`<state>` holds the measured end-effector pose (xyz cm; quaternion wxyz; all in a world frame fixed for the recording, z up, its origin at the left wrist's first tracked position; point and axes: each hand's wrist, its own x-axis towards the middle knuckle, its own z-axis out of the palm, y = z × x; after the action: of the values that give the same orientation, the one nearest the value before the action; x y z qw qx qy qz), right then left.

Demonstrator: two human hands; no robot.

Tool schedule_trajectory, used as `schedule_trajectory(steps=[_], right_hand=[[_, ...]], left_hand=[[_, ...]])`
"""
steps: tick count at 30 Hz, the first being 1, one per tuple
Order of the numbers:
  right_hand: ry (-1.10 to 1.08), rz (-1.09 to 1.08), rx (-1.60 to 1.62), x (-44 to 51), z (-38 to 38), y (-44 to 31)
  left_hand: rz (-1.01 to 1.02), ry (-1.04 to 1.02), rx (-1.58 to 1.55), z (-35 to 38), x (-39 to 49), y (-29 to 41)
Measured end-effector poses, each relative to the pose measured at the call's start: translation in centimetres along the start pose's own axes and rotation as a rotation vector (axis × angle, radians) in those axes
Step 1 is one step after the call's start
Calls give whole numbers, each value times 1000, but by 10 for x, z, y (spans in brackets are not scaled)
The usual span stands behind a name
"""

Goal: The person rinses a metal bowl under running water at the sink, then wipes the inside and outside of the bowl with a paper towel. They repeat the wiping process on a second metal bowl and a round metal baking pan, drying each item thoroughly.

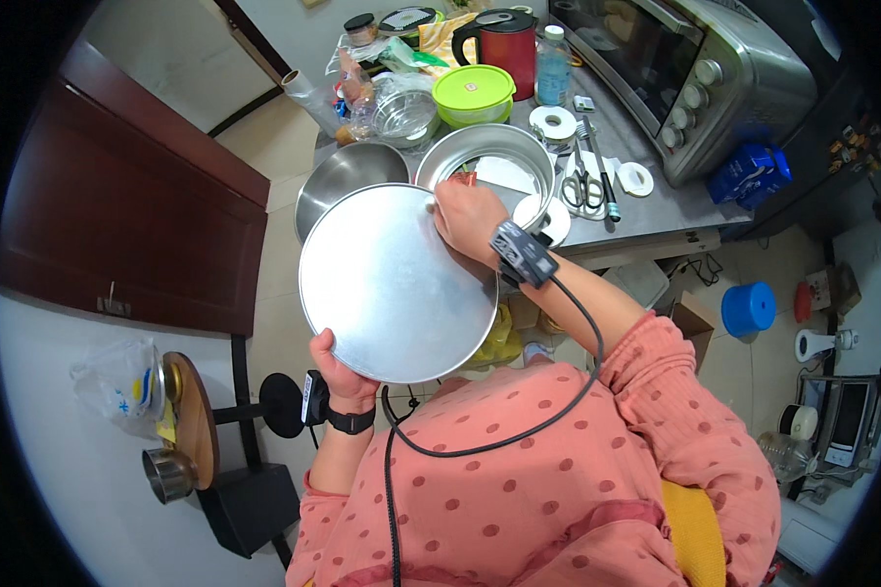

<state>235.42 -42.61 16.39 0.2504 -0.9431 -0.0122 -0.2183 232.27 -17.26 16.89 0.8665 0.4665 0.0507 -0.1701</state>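
Observation:
My left hand (345,370) grips the lower left rim of a round, shiny metal plate (396,286), its thumb on the top face. The plate is tilted up in front of my body. My right hand (470,220) is curled at the plate's upper right edge, fingertips against its surface. A small orange-red thing (464,178) shows just past the knuckles; whether the hand holds it is hidden. Behind the plate are a steel mixing bowl (352,172) and a round metal cake ring (422,165), with white paper (506,174) visible inside the ring.
On the grey counter (675,213) lie scissors (584,187), a black-handled brush (606,183) and tape rolls (553,123). Farther back are a green-lidded container (473,89), a red kettle (505,55), a bottle (553,70) and a countertop oven (668,73). A cable (536,433) hangs from my right wrist.

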Motion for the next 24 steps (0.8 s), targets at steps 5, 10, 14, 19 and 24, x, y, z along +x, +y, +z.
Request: schedule_trajectory(steps=[5, 10, 14, 19, 24], right_hand=[[-265, 2, 90, -41, -4, -5], [-353, -375, 445, -48, 1, -36], [-573, 69, 1496, -28, -5, -21], [-41, 710, 1945, -13, -37, 64], [-43, 928, 1950, -46, -63, 126]], left_hand=[[103, 11, -36, 32, 26, 0], [92, 30, -46, 45, 57, -15], [3, 76, -120, 52, 71, -17], [120, 103, -48, 54, 77, 3], [425, -114, 346, 81, 158, 23]])
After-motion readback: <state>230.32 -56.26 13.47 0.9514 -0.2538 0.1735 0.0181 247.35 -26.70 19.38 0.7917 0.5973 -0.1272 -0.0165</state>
